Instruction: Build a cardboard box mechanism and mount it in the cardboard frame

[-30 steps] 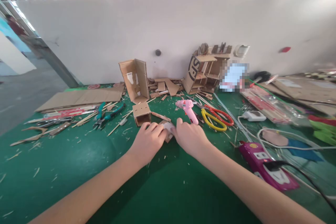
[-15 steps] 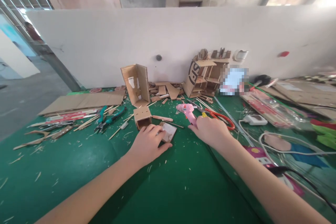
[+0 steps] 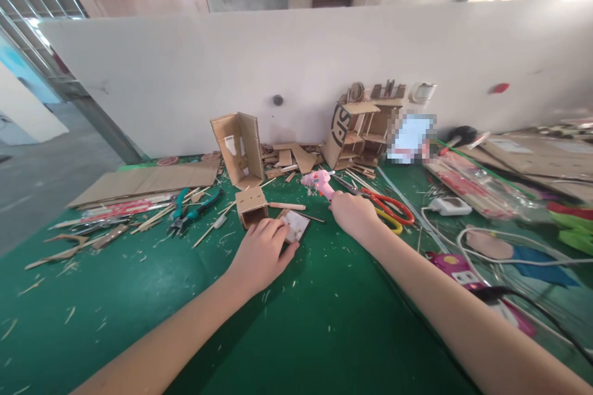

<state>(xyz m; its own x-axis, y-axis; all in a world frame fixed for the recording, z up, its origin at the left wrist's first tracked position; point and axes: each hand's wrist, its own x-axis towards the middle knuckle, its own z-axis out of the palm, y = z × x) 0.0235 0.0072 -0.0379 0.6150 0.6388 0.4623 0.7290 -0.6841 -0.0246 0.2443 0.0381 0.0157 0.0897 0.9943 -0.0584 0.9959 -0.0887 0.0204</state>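
Observation:
My right hand (image 3: 354, 215) is wrapped around the handle of a pink hot glue gun (image 3: 319, 180), whose body points left above the table. My left hand (image 3: 262, 253) has its fingers and thumb closed at the near left edge of a small cardboard piece (image 3: 296, 226) with a whitish top. Just behind those fingers stands a small open-fronted cardboard box (image 3: 251, 202); the fingers partly cover its lower front. A thin wooden stick (image 3: 311, 216) and a tan rod (image 3: 287, 205) lie behind the cardboard piece.
Orange-handled scissors (image 3: 393, 207) lie beyond my right hand. Teal pliers (image 3: 197, 213) are at left. A folded cardboard panel (image 3: 238, 148) and a cardboard shelf (image 3: 354, 136) stand near the white partition. A purple power strip (image 3: 456, 268) and cables lie at right, and scraps litter the green table.
My right hand has moved left and slightly away with the glue gun. My left thumb and fingers have drawn closer together at the cardboard piece, which shows more of its top.

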